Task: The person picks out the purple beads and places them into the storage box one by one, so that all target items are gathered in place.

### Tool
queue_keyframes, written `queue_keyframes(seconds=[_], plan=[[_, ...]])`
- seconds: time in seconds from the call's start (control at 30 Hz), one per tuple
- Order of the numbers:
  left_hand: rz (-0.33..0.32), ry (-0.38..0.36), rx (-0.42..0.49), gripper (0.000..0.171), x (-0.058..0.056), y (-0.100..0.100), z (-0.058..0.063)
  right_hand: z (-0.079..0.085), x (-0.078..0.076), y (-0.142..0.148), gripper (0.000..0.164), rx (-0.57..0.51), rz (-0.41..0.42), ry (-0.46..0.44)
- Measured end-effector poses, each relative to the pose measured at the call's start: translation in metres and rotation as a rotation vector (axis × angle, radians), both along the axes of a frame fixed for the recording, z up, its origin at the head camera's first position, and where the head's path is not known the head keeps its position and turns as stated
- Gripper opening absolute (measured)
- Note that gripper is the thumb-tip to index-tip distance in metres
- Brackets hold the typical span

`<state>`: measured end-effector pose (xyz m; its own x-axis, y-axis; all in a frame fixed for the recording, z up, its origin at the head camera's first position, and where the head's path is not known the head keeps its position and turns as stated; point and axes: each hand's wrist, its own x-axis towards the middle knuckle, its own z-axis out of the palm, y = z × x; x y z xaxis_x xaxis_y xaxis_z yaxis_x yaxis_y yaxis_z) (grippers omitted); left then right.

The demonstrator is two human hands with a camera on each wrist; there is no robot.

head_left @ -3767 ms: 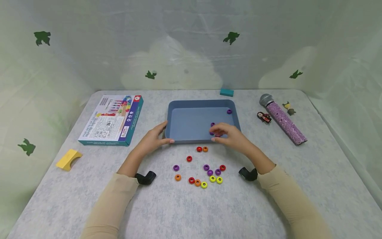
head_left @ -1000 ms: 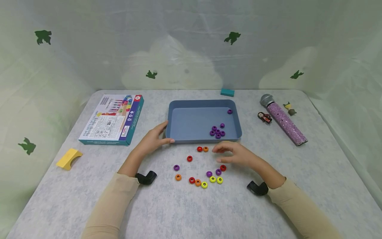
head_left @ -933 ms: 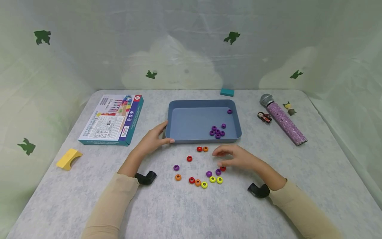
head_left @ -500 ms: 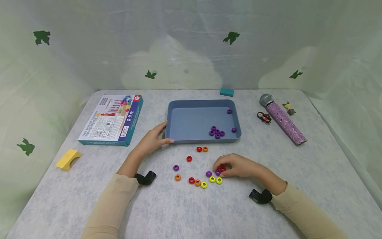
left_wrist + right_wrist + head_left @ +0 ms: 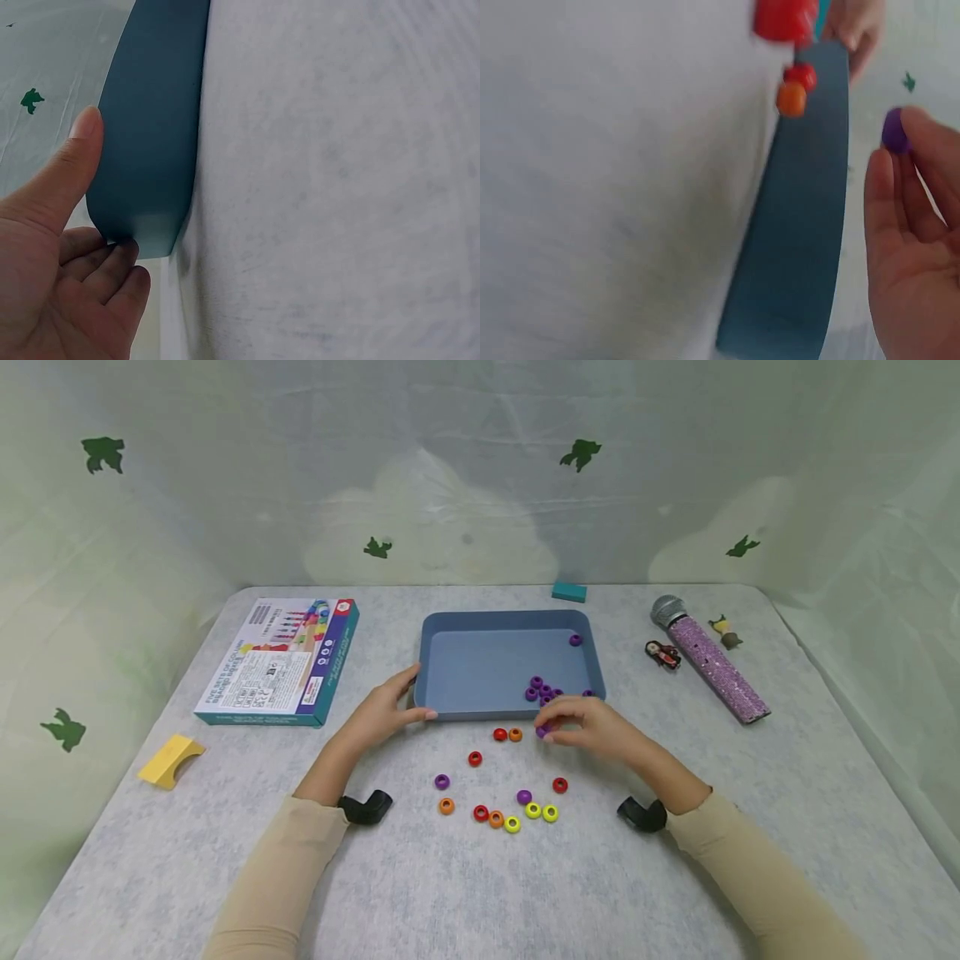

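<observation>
My left hand [image 5: 378,717] holds the near left corner of a shallow blue-grey tray [image 5: 480,672]. In the left wrist view its thumb [image 5: 84,142] lies against the tray wall, with the fingers bent at the corner. Thumb and fingertips of my right hand [image 5: 596,727] pinch a purple bead [image 5: 895,131] just in front of the tray's near edge. Inside the tray, several purple beads [image 5: 536,682] cluster at the near right, partly behind that hand. Another purple bead [image 5: 576,640] lies by the far right corner.
Loose beads lie before the tray: red [image 5: 476,759], orange [image 5: 447,806], yellow [image 5: 512,825] and purple [image 5: 524,797]. A craft box [image 5: 277,662] and yellow arch block [image 5: 171,761] stand left. Right are a glittery microphone [image 5: 708,657] and small figures [image 5: 663,654]. A teal block [image 5: 569,592] is behind.
My right hand left the tray, reached down to the loose beads, took a purple one and came back up. Inside the tray one purple bead rolled right. My left hand stayed put.
</observation>
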<state>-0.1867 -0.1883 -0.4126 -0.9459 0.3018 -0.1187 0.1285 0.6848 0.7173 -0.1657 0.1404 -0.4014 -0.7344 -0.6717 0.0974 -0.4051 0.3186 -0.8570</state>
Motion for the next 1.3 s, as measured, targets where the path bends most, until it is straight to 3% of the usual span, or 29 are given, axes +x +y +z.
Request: queue_keyframes(seconds=[0.13, 0.33, 0.57, 0.77, 0.93, 1.1, 1.3], plan=[[-0.003, 0.005, -0.001, 0.085, 0.000, 0.000, -0.001, 0.005, -0.023, -0.002, 0.024, -0.052, -0.121, 0.032], [-0.011, 0.003, -0.004, 0.085, -0.001, -0.001, 0.000, -0.006, -0.051, -0.006, 0.022, 0.076, -0.264, 0.018], [-0.009, 0.007, -0.006, 0.085, 0.000, 0.000, 0.001, -0.009, -0.064, -0.013, 0.017, 0.244, -0.313, -0.021], [-0.010, 0.016, -0.004, 0.084, 0.000, 0.000, 0.001, -0.010, -0.069, -0.016, 0.016, 0.285, -0.330, -0.043], [-0.010, 0.014, -0.004, 0.084, 0.000, 0.000, 0.000, -0.010, -0.070, -0.016, 0.020, 0.264, -0.322, -0.038], [-0.016, 0.004, 0.002, 0.083, 0.000, 0.000, 0.001, -0.003, -0.059, -0.012, 0.032, 0.150, -0.298, -0.022], [-0.012, 0.001, 0.001, 0.084, 0.001, 0.000, 0.002, 0.010, -0.028, -0.015, 0.037, -0.023, -0.128, 0.070]])
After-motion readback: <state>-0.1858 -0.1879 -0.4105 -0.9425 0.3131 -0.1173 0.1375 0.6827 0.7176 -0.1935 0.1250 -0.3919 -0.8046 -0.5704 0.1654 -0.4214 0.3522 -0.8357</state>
